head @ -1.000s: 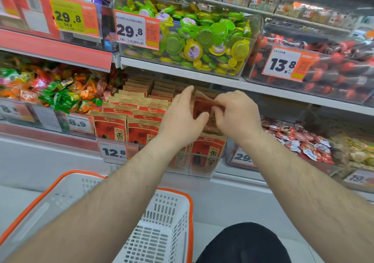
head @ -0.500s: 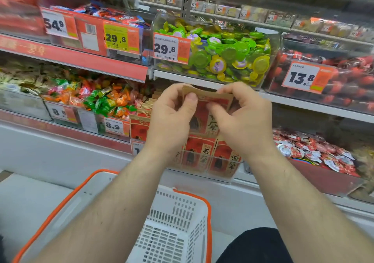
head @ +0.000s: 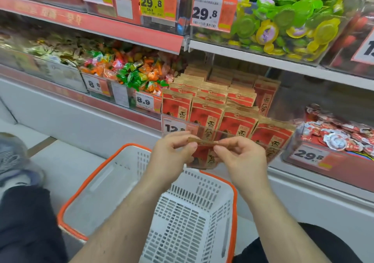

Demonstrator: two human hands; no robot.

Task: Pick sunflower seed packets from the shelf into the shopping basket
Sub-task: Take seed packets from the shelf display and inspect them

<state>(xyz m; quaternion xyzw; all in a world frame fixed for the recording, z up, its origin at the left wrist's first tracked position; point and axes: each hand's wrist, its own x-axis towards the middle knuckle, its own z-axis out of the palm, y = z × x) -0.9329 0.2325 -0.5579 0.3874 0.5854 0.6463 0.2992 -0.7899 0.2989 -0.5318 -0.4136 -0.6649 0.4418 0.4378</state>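
bright even light, motion blur, edges warped

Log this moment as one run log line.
phase: carry to basket | left hand + right hand: pinch packet top edge | packet over basket

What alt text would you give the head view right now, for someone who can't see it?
Both hands, left hand and right hand, pinch the top edge of one red sunflower seed packet above a white, orange-rimmed shopping basket. Behind them, more packets on the shelf stand in rows, beside bins of wrapped candy.
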